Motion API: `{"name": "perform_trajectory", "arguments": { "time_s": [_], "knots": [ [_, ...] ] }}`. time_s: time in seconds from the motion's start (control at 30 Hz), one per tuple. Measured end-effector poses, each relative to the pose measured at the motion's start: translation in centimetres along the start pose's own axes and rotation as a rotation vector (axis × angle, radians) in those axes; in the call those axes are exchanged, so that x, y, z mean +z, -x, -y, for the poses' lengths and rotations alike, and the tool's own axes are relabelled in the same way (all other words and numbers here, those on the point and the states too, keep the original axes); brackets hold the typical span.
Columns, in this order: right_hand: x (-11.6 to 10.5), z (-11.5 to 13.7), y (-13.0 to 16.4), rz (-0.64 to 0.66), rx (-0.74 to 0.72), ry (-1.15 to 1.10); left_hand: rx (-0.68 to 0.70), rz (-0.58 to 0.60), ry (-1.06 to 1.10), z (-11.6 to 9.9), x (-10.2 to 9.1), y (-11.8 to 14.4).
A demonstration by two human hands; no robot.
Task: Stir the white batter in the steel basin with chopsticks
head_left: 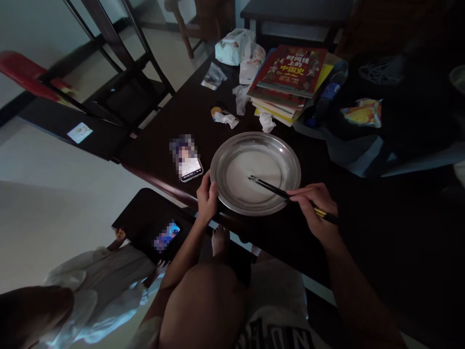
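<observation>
on the red book (pixel 278 89), the title "时间线上的中国史" is printed; on the pale garment (pixel 278 288), cut-off lettering is only partly legible.

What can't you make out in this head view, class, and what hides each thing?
Head view:
Left hand: some fingers are hidden behind the metal dish.
Pale contents: too dim to identify.
Lower books: covers mostly hidden beneath the red book.
Phone beside the dish: screen largely covered by pixelation.
Round item: cut off by the right edge.
</observation>
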State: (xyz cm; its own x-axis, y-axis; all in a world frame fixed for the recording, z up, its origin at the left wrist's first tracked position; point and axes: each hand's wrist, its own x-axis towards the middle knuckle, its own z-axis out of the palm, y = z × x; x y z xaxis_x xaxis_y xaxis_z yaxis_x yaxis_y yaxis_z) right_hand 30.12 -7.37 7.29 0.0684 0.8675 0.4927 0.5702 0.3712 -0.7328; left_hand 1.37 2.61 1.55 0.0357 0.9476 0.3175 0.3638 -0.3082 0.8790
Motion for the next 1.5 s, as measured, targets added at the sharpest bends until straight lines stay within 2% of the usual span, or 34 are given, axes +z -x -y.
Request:
{"name": "perform_trajectory", "arguments": {
  "time_s": [0.07,0.23,0.37,0.53,0.7,0.87,1.0,1.17,1.33,1.5],
  "knots": [
    [-0.01,-0.02,0.05,-0.026,0.033,-0.019,-0.004,0.004,-0.003,-0.02,-0.01,0.00],
    [0.04,0.29,0.00,0.050,0.028,-0.007,-0.017,0.001,-0.001,-0.10,0.00,0.03],
    [-0.10,0.35,-0.04,-0.012,0.054,0.004,-0.019,0.002,-0.002,-0.17,0.03,0.04],
    [0.08,0.30,-0.09,0.049,-0.001,0.004,-0.021,0.003,-0.005,-0.23,0.04,0.00],
    [0.06,0.16,-0.01,-0.031,0.027,-0.014,-0.014,0.001,-0.028,-0.21,0.03,-0.03],
    [0.10,0.32,-0.07,0.049,0.016,-0.007,-0.015,-0.012,-0.020,-0.20,0.06,0.01],
    [0.07,0.36,-0.10,-0.021,0.041,-0.020,-0.023,-0.006,-0.019,-0.22,0.04,0.02],
    [0.07,0.53,-0.15,0.047,0.025,-0.017,-0.015,-0.002,-0.021,-0.09,-0.01,0.02],
    [-0.07,0.52,-0.12,-0.015,0.030,-0.016,-0.020,-0.009,-0.010,-0.08,0.04,0.03],
    [0.08,0.47,-0.19,0.054,-0.008,-0.020,-0.024,-0.004,-0.011,-0.20,0.07,0.01]
  ]
}}
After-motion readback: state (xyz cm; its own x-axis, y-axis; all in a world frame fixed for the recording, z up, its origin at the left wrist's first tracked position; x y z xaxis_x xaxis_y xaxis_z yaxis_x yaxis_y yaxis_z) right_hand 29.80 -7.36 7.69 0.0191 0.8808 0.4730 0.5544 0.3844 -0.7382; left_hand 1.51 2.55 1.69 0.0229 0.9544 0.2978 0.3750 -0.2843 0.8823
